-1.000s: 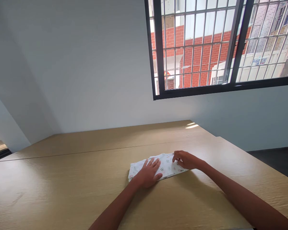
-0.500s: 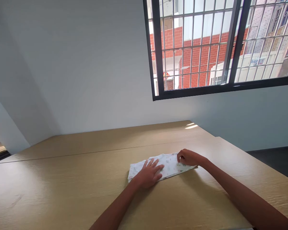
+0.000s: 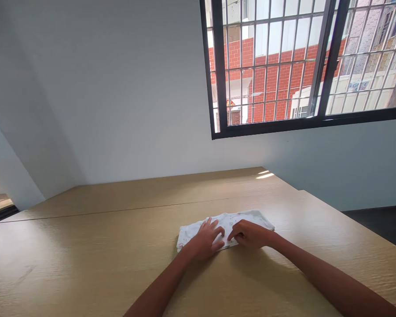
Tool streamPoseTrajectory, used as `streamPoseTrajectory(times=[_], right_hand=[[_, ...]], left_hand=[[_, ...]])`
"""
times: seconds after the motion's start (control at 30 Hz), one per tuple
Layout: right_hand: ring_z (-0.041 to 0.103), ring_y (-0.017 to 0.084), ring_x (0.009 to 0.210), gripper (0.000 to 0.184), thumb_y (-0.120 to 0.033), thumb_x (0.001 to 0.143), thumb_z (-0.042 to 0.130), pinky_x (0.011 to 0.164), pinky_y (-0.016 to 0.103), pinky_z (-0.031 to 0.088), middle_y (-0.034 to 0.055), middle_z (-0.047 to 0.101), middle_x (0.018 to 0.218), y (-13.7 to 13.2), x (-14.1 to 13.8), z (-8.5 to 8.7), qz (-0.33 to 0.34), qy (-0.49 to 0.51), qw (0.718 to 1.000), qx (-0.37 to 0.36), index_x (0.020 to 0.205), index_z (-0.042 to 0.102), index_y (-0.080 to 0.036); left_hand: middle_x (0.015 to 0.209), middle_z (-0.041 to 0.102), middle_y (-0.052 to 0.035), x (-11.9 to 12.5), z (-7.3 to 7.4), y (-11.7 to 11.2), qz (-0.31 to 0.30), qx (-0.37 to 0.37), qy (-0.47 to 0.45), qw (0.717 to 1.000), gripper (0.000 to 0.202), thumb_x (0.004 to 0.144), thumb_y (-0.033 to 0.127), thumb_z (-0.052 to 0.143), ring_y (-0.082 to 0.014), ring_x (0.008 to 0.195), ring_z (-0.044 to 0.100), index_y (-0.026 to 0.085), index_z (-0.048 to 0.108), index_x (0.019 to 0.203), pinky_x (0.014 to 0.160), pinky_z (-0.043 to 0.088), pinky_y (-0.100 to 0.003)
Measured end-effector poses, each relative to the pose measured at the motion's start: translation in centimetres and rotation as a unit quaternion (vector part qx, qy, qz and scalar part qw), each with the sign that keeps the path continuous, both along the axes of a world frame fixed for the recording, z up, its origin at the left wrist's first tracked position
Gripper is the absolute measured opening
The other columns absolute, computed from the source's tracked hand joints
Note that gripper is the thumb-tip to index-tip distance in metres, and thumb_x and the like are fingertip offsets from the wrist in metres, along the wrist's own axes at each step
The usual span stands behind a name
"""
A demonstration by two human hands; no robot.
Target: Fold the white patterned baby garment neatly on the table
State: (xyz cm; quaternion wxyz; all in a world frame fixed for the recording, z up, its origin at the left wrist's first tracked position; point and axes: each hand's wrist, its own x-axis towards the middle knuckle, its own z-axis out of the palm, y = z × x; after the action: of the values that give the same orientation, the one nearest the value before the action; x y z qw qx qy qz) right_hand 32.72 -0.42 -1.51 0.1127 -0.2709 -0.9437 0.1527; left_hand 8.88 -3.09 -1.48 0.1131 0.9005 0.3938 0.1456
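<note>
A folded white cloth [image 3: 255, 216] with a small coloured print lies flat on the wooden table, longer from left to right than it is deep. My left hand [image 3: 206, 241] rests on its left half, fingers spread and palm down. Close beside it, over the near edge at the middle, is my right hand [image 3: 249, 234]. Its index finger points down and touches the cloth, while the other fingers are bent under and partly hidden. No fabric shows between its fingers. Part of the cloth's near edge is covered by both hands.
The pale wooden table [image 3: 86, 259] has a seam running across its far part. Behind it stands a grey-white wall [image 3: 135, 97] with a barred, black-framed window [image 3: 270, 127] at the upper right. Dark floor [image 3: 379, 224] shows past the table's right edge.
My right hand has moved left and nearer, from the cloth's right end to its middle by my left hand. The left hand stays on the cloth, its fingers slightly more bent.
</note>
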Motion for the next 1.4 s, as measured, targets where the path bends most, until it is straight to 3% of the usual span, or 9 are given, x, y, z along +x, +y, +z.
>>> streamPoseTrajectory(times=[0.1,0.3,0.43,0.57,0.7,0.87,1.2,1.3,1.4], right_hand=[[0.057,0.015,0.07,0.007,-0.013,0.1,0.058,0.073,0.03,0.052,0.0019,0.059,0.085,0.3,0.1,-0.3,-0.001,0.005,1.0,-0.003,0.097,0.063,-0.012],[0.055,0.013,0.06,0.018,-0.021,0.102,0.057,0.06,0.024,0.051,-0.0001,0.056,0.074,2.8,2.7,0.0,-0.068,-0.01,0.998,-0.014,0.09,0.063,-0.01],[0.055,0.013,0.059,0.022,-0.024,0.102,0.057,0.059,0.023,0.05,-0.0006,0.055,0.072,3.0,3.2,0.3,-0.092,-0.017,0.996,-0.007,0.086,0.062,-0.01],[0.057,0.015,0.069,0.018,-0.021,0.101,0.058,0.07,0.029,0.051,0.0011,0.057,0.078,1.9,1.9,0.2,-0.076,-0.005,0.997,0.015,0.087,0.062,-0.011],[0.057,0.015,0.069,0.01,-0.015,0.1,0.057,0.071,0.029,0.051,0.0007,0.057,0.079,0.3,0.3,0.1,-0.023,0.003,0.999,0.022,0.093,0.062,-0.011],[0.057,0.015,0.07,0.007,-0.011,0.099,0.057,0.073,0.03,0.052,0.0007,0.057,0.08,-0.4,-0.3,0.1,-0.004,-0.006,0.999,0.033,0.095,0.062,-0.011],[0.058,0.018,0.078,0.018,-0.021,0.1,0.059,0.077,0.034,0.051,0.0027,0.057,0.083,2.6,2.0,-0.2,-0.142,-0.025,0.988,0.057,0.086,0.061,-0.011],[0.058,0.018,0.077,0.019,-0.024,0.101,0.058,0.077,0.034,0.051,0.0027,0.057,0.083,2.3,1.7,-0.2,-0.128,-0.017,0.99,0.048,0.088,0.061,-0.011],[0.058,0.016,0.074,0.014,-0.022,0.102,0.057,0.076,0.032,0.051,0.0023,0.058,0.084,1.3,0.9,-0.1,-0.077,-0.004,0.997,0.027,0.094,0.063,-0.012]], left_hand=[[0.135,0.043,-0.0093,0.0,-0.1,0.2,-0.008,0.005,0.002,1.0,0.023,0.092,0.029,0.056,-0.0314,0.132,0.03,0.018,0.057,0.113,0.108,0.027,-0.058],[0.138,0.04,-0.0094,-0.2,-0.4,0.5,-0.004,0.011,0.008,1.0,0.024,0.091,0.029,0.058,-0.0318,0.132,0.029,0.019,0.057,0.114,0.108,0.027,-0.058],[0.137,0.04,-0.0094,-0.2,-0.3,0.4,-0.006,0.015,0.008,1.0,0.024,0.092,0.03,0.057,-0.0316,0.132,0.03,0.019,0.057,0.113,0.108,0.028,-0.058],[0.136,0.041,-0.0096,-0.2,-0.3,0.3,-0.008,0.022,0.004,1.0,0.024,0.092,0.028,0.057,-0.0318,0.131,0.032,0.019,0.057,0.114,0.107,0.03,-0.058],[0.14,0.037,-0.0094,0.0,-0.5,0.3,-0.035,0.044,-0.025,0.998,0.027,0.09,0.026,0.06,-0.0315,0.13,0.032,0.019,0.055,0.116,0.106,0.033,-0.056],[0.135,0.041,-0.008,0.3,-0.5,0.2,-0.064,0.07,-0.059,0.994,0.014,0.089,0.023,0.06,-0.0285,0.126,0.037,0.019,0.06,0.103,0.103,0.037,-0.051],[0.117,0.054,-0.0073,0.5,-0.8,0.5,-0.078,0.077,-0.068,0.992,0.009,0.092,0.025,0.057,-0.0231,0.111,0.05,0.017,0.061,0.091,0.097,0.043,-0.045],[0.115,0.055,-0.0072,0.7,-0.5,0.5,-0.08,0.072,-0.068,0.992,0.01,0.092,0.026,0.057,-0.0226,0.108,0.051,0.017,0.061,0.092,0.096,0.044,-0.045],[0.115,0.054,-0.0079,0.7,-0.3,0.2,-0.069,0.063,-0.072,0.993,0.016,0.092,0.028,0.056,-0.023,0.105,0.053,0.018,0.058,0.105,0.093,0.046,-0.045]])
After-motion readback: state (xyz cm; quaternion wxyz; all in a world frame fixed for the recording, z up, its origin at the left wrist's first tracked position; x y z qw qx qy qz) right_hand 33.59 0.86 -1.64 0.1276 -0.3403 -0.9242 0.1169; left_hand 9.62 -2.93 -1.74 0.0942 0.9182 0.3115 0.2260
